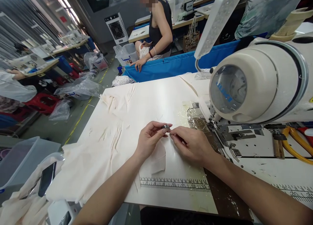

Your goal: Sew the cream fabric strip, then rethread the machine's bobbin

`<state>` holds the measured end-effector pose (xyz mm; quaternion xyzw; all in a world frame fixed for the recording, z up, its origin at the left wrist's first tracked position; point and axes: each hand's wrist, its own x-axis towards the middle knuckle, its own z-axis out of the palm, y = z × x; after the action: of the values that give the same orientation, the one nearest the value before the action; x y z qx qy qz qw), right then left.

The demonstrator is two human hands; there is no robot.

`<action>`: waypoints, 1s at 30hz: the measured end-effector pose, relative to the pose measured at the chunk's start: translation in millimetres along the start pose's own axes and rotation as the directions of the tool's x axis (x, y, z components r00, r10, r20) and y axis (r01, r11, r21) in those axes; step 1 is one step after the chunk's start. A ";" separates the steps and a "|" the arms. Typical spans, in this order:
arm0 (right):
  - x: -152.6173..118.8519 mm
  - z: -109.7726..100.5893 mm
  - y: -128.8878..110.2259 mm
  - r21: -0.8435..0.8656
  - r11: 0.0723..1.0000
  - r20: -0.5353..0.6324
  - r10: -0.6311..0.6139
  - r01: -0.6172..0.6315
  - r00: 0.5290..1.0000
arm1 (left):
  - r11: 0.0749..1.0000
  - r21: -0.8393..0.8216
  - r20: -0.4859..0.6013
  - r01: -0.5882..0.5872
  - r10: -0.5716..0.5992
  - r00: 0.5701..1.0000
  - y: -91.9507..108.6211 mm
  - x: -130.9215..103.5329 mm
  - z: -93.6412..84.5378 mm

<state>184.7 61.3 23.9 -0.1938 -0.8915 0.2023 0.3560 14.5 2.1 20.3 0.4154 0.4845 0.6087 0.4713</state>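
My left hand [152, 137] is closed, with a small shiny metal bobbin case [166, 127] pinched between thumb and fingers over the white table. Close against it on the right, my right hand [192, 143] has its thumb and forefinger pressed together at the edge of the bobbin case. Whatever those right fingertips grip is too small to make out. Beneath the hands lies a small cream fabric piece [157, 160]. To the right stands a large white sewing machine [259, 85], its needle area beside my right forearm.
Cream fabric [83, 166] spreads over the table's left side. A printed ruler [173, 183] runs along the front. Yellow-handled scissors [293, 143] and a wooden-handled brush [278, 147] lie at right. A blue cloth trough [181, 64] borders the back; a seated person [160, 26] is beyond it.
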 end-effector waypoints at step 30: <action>8.4 -17.5 -8.3 0.194 0.975 -0.352 0.176 -0.112 0.919 | 0.984 -0.177 0.068 0.018 -0.006 0.998 5.7 6.0 -4.6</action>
<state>189.9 62.4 44.4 -0.2624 -0.7719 0.2637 0.5155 7.9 6.6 25.3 0.3892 0.4144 0.6324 0.5262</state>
